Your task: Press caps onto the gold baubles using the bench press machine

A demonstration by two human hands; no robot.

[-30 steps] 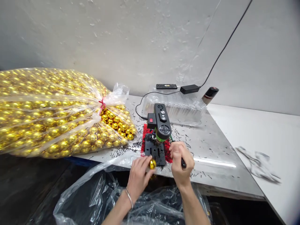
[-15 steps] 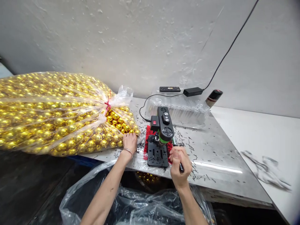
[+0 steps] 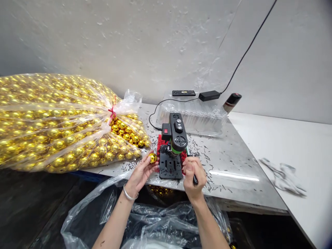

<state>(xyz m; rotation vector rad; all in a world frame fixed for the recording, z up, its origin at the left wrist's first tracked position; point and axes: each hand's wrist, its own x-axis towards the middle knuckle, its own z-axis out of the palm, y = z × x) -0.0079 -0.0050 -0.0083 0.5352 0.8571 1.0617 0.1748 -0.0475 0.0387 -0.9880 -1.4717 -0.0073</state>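
My left hand (image 3: 142, 172) is turned palm up just left of a small black machine (image 3: 178, 133). Its fingertips hold one shiny gold ball (image 3: 153, 158), near the machine's black slotted base plate (image 3: 170, 169). On the other side, my right hand (image 3: 194, 176) is closed round a thin rod with a black grip end (image 3: 195, 180) and a greenish upper part that runs up beside the machine head. Whether the rod joins the machine, I cannot tell. Gold balls fill a big clear bag (image 3: 64, 128), tied with red string, at the left.
Short black bits litter the metal table top (image 3: 228, 159) and a red mat (image 3: 160, 140) under the machine. Behind stand a clear plastic tray (image 3: 204, 121), a power adapter (image 3: 209, 95), a remote (image 3: 183, 93) and a dark-topped can (image 3: 232, 102). Gloves (image 3: 284, 176) lie right; a plastic bag (image 3: 160, 221) hangs below.
My left hand has come away from the gold balls at the bag's opening and moved down, turning palm up with one ball. My right hand keeps its grip on the rod.
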